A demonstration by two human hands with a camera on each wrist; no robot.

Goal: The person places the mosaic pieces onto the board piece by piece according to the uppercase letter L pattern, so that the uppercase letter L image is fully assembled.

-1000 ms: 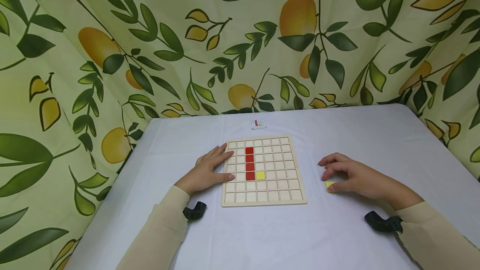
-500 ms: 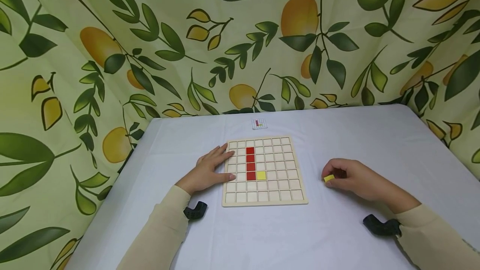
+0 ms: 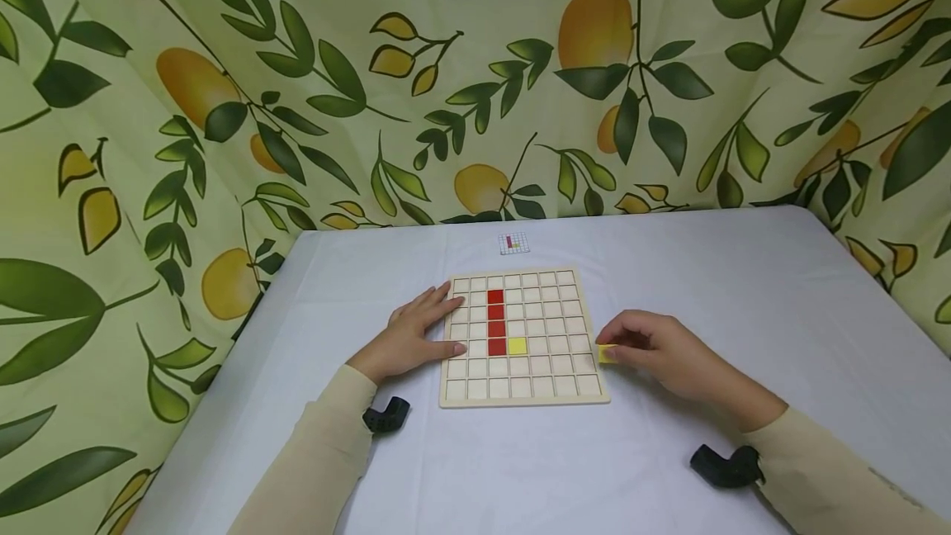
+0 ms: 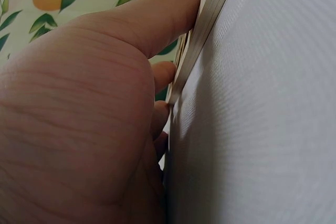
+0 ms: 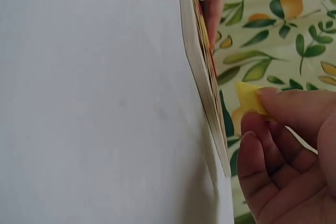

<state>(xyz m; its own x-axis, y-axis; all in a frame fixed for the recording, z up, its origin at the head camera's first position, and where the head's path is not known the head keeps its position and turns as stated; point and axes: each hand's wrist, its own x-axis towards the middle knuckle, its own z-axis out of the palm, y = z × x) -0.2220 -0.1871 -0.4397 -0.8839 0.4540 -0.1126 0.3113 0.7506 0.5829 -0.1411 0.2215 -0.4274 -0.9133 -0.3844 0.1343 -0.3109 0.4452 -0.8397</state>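
Observation:
A square wooden grid board (image 3: 523, 399) lies flat in the middle of the table. Several red tiles (image 3: 495, 312) form a column in its cells, and a yellow tile (image 3: 517, 346) sits to the right of the lowest red one. My left hand (image 3: 407, 338) rests on the board's left edge, thumb and fingers spread; the left wrist view shows the thumb (image 4: 163, 17) on the board's rim. Between thumb and fingers my right hand (image 3: 672, 353) pinches another yellow tile (image 5: 250, 98), held just beside the board's right edge.
A small printed card (image 3: 513, 243) with a red and yellow grid pattern lies behind the board. White cloth covers the table (image 3: 520, 469). A curtain (image 3: 416, 106) with fruit and leaf prints hangs behind. A black wrist device (image 3: 726, 466) sits at the right sleeve.
My right hand has picked the yellow tile up from the cloth and moved left with it to the board's right edge. The left hand stays in place on the board.

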